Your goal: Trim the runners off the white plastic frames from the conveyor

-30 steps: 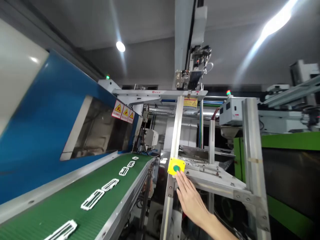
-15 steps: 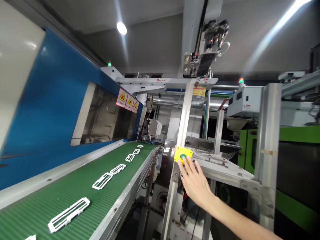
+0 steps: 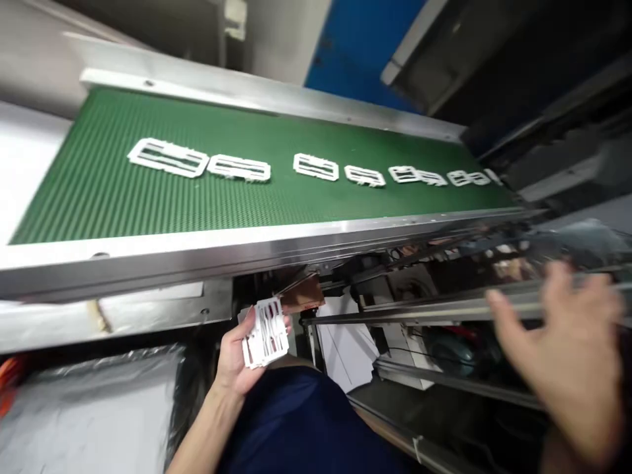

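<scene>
Left hand (image 3: 231, 361) gripping a stack of white plastic frames (image 3: 265, 332) just below the green conveyor belt (image 3: 148, 204) — right hand (image 3: 557, 355) spread wide, blurred, nothing in it — more loose frames (image 3: 316, 167) lined up across the belt.

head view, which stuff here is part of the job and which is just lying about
part of the job: left hand holding a white plastic frame; open right hand; green conveyor belt carrying more white plastic frames

just lying about: brown card; white paper sheets; silver foil sheeting

Left hand (image 3: 231, 359) grips white plastic frames (image 3: 265, 332), apparently stacked.
</scene>
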Demonstrator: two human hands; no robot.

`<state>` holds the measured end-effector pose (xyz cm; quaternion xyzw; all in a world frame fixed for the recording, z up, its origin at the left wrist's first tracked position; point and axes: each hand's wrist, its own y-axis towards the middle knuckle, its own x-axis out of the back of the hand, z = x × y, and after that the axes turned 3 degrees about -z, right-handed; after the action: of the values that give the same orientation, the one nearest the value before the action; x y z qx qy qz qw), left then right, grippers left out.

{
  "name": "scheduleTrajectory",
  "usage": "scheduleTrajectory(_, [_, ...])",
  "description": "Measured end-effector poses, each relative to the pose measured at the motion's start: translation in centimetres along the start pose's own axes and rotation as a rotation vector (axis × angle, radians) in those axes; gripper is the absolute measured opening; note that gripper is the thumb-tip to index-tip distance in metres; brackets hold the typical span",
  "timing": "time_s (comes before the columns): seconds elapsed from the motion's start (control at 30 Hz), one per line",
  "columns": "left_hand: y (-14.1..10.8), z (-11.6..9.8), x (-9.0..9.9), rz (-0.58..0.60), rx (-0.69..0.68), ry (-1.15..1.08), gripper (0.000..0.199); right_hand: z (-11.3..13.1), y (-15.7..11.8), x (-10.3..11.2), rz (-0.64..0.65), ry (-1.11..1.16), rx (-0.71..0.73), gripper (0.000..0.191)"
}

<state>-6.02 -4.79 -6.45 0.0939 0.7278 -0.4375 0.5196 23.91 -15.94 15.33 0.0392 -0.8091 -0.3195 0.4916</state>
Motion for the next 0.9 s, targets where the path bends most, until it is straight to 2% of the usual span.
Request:
scheduleTrajectory(0.07, [-0.8,-0.3,0.3,0.019,-0.036,-0.033,0.031,5.4,-2.3,-2.6,0.155,0.333,-0.015,0.057])
scheduleTrajectory(0.13, [-1.6,-0.6,0.4,0.025,-0.083,-0.048,0.033,10.7,-4.6,-4.5,0.411,0.587,0.025,0.046])
scheduleTrajectory(0.2, [-2.5,-0.8,0.6,0.029,-0.143,-0.062,0.036,14.9,-6.0,-5.2,0.561,0.752,0.085,0.038])
scheduleTrajectory(0.27, [-3.2,-0.8,0.9,0.031,-0.204,-0.080,0.037,17.5,-6.6,-5.1,0.655,0.866,0.146,0.034])
scheduleTrajectory(0.33, [-3.9,-0.8,1.2,0.025,-0.255,-0.092,0.037,18.9,-6.8,-4.6,0.723,0.946,0.208,0.032])
scheduleTrajectory(0.47, [-5.0,-0.5,1.5,-0.013,-0.330,-0.113,0.037,20.0,-6.9,-4.1,0.800,1.022,0.322,0.030])
scheduleTrajectory(0.77, [-6.2,0.5,1.4,-0.066,-0.427,-0.135,0.035,21.7,-6.8,-4.3,0.786,1.176,0.503,0.029])
scheduleTrajectory(0.9, [-6.4,1.1,1.5,-0.126,-0.457,-0.125,0.032,22.1,-6.6,-4.3,0.828,1.260,0.510,0.030])
